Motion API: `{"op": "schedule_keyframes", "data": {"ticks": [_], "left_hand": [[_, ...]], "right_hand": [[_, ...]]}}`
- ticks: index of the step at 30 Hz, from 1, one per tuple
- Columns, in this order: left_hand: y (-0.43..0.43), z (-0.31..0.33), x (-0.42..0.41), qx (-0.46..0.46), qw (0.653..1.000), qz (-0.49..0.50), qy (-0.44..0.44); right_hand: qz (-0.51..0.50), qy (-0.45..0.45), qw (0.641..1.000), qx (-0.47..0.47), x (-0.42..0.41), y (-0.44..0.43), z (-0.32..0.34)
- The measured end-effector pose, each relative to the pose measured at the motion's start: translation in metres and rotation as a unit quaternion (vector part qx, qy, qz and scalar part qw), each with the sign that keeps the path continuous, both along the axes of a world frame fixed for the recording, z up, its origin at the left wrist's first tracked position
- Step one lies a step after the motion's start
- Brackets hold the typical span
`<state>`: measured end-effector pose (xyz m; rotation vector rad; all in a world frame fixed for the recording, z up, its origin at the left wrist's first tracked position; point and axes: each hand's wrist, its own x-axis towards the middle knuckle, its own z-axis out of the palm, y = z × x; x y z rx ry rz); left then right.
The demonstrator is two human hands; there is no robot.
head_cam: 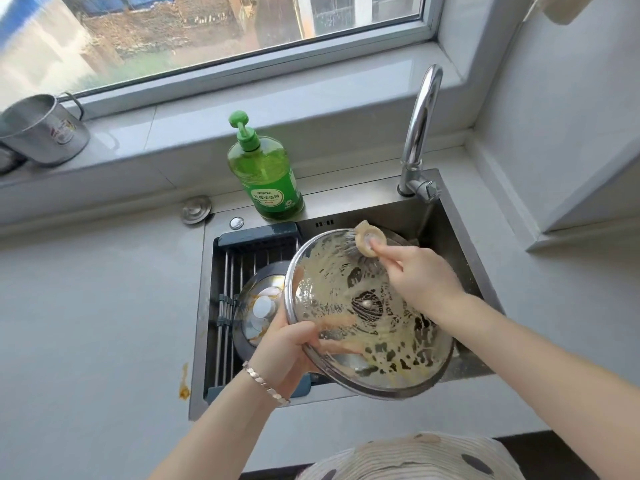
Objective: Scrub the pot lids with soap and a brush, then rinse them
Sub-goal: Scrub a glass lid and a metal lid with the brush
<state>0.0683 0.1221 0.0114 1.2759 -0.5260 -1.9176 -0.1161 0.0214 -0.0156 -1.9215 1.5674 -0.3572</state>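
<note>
A glass pot lid (pixel 367 313) with a metal rim is held tilted over the sink, its underside smeared with yellowish suds. My left hand (pixel 291 344) grips its lower left rim, fingers showing through the glass. My right hand (pixel 415 275) holds a round pale brush (pixel 370 241) pressed against the lid's upper edge. A second lid (pixel 259 306) with a white knob lies on the drain rack in the sink, partly hidden behind the held lid. A green soap bottle (pixel 266 171) with a pump stands on the sink's back ledge.
The chrome faucet (pixel 420 133) rises at the sink's back right corner. A dark drain rack (pixel 235 271) fills the left side of the steel sink (pixel 460 237). A metal cup (pixel 45 129) stands on the windowsill at left. An orange stain (pixel 184 382) marks the counter.
</note>
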Motion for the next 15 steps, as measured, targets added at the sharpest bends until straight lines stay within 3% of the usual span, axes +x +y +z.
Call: {"op": "schedule_keyframes", "data": {"ticks": [2,6,11,15], "left_hand": [[-0.003,0.0,0.0,-0.013,1.0,0.01,-0.004],[-0.008,-0.005,-0.008,-0.044,0.999,0.001,-0.01],[-0.009,-0.001,-0.009,-0.027,0.999,-0.024,-0.028],[-0.014,0.001,-0.013,-0.031,0.998,-0.042,-0.037]], "right_hand": [[-0.009,0.018,1.0,0.015,0.0,0.011,0.001],[0.09,-0.067,0.994,-0.005,0.032,0.04,0.016],[-0.044,-0.045,0.998,0.019,0.01,0.001,0.002],[-0.018,-0.103,0.995,0.0,0.031,0.017,0.015]]}}
